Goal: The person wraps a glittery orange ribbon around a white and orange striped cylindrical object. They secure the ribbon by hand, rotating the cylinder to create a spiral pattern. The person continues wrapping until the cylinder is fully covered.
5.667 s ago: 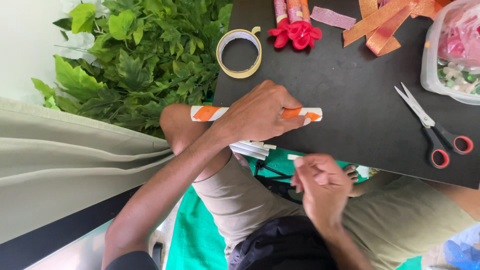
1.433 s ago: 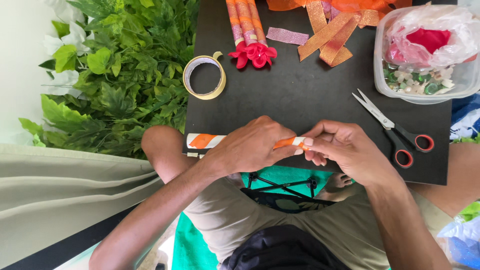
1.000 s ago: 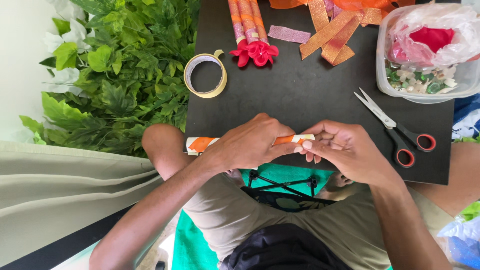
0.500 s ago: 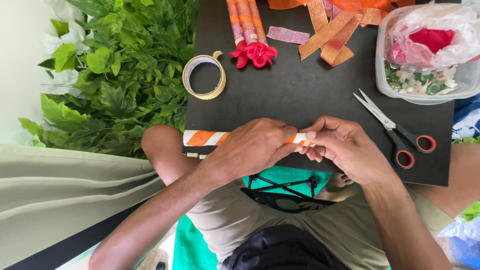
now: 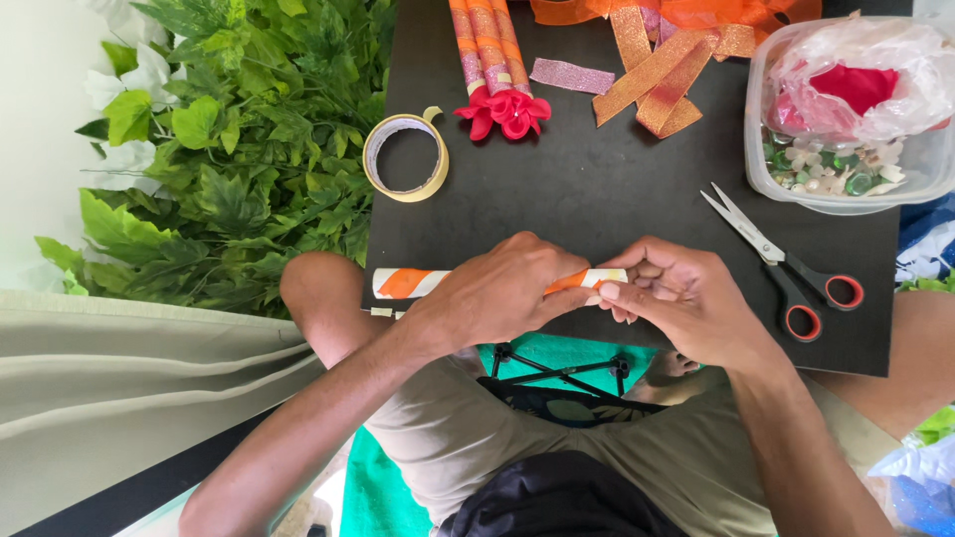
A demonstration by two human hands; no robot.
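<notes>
A white paper tube wound with orange ribbon [image 5: 410, 282] lies along the near edge of the black board [image 5: 587, 169]. My left hand [image 5: 502, 290] is closed over the tube's middle and presses it down. My right hand [image 5: 676, 298] pinches the tube's right end between thumb and fingertips, where the orange ribbon meets the white. The middle of the tube is hidden under my left hand.
A roll of tape [image 5: 406, 157] lies at the board's left. Finished orange sticks with red flowers [image 5: 494, 99], glitter ribbon strips [image 5: 657, 70], scissors with red-rimmed handles [image 5: 786, 264] and a plastic tub of beads and bags [image 5: 851, 109] surround it. Green foliage [image 5: 219, 149] stands to the left.
My right hand came up from my lap to the tube's right end. Over the last second both hands stay on the tube, which has shifted slightly.
</notes>
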